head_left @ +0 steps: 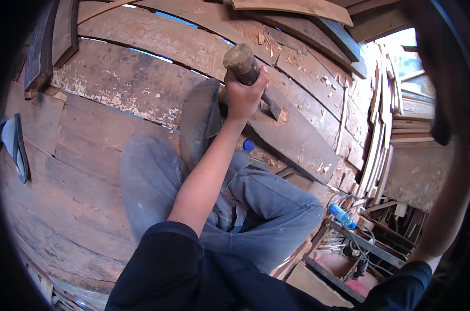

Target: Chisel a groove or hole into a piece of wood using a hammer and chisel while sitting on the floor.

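My left hand point(242, 98) grips the thick wooden handle of a chisel point(240, 59), whose flat blade rests in a cut with shavings on a wooden board point(307, 140). My right hand point(450, 119) is raised at the far right edge, dark and blurred, around a dark object I cannot make out clearly. Beside the board, a dark curved piece point(196, 119) lies by my left forearm, and a blue cap-like disc point(248, 145) sits below it. My bent legs in grey trousers point(276, 207) are under my arms.
A flip-flop point(14, 145) lies on the plank floor point(89, 197) at left. Timber offcuts point(64, 36) lie at upper left, boards point(292, 10) at the top, and long strips point(380, 129) at right. A blue bottle point(341, 216) and cables are at lower right.
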Demonstrator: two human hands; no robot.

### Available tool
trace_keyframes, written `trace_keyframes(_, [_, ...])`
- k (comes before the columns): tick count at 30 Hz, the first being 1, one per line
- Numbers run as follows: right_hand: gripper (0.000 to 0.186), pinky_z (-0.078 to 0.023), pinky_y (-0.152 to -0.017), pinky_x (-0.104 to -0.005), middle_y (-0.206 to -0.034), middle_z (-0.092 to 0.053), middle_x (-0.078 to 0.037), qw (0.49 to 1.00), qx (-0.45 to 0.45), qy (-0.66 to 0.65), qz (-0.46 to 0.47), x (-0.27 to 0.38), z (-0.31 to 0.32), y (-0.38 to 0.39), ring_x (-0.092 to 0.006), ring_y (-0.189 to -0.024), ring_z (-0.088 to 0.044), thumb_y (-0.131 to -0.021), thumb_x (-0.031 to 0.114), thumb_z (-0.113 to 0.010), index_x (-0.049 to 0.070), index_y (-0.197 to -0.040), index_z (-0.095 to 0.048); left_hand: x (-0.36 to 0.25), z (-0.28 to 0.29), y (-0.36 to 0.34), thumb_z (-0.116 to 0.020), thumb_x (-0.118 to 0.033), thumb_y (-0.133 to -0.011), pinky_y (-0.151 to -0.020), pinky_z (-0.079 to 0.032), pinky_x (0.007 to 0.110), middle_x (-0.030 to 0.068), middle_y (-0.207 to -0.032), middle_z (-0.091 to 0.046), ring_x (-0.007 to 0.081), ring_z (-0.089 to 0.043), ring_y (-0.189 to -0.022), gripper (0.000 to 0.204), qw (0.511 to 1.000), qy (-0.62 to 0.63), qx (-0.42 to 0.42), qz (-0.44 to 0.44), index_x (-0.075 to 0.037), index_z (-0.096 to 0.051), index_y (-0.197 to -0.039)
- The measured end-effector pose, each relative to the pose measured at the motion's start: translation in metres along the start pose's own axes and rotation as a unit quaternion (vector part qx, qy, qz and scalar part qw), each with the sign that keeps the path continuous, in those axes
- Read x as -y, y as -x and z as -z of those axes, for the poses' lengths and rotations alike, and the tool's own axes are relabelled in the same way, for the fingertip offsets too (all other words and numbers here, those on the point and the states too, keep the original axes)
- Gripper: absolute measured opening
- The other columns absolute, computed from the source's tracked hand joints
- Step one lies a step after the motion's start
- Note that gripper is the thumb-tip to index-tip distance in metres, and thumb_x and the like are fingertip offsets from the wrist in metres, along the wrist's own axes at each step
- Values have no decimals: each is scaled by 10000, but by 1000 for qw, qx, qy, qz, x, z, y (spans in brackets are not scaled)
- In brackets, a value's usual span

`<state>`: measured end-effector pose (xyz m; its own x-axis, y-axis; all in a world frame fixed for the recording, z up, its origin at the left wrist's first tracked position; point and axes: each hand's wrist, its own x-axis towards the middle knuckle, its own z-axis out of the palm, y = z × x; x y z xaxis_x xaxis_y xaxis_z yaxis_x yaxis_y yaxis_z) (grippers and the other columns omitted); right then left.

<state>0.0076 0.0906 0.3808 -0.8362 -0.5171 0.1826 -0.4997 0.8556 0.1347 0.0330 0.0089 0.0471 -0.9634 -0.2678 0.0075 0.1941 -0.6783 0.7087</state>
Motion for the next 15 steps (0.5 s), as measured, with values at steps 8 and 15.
trace_keyframes(8, [397,-493,-740,-292,-907,-689,-121,941,294,137,101,54,-1,-29,-168,-804,-652,-951,134,-566,137,-1347,-529,24,0,5,-716,-71,-803,-520,-462,236,-4,-653,-598,76,-582,-548,153,997,60,-25,37,-44,-567,-782])
trace_keyframes(15, [383,-454,-641,-282,-875,-679,-115,978,70,190,42,34,57,-45,-149,-714,-605,-946,126,-566,111,-1328,-548,3,-6,0,-728,-72,-795,-585,-480,237,2,-743,-633,64,-590,-630,121,999,-36,-19,-25,-28,-618,-816])
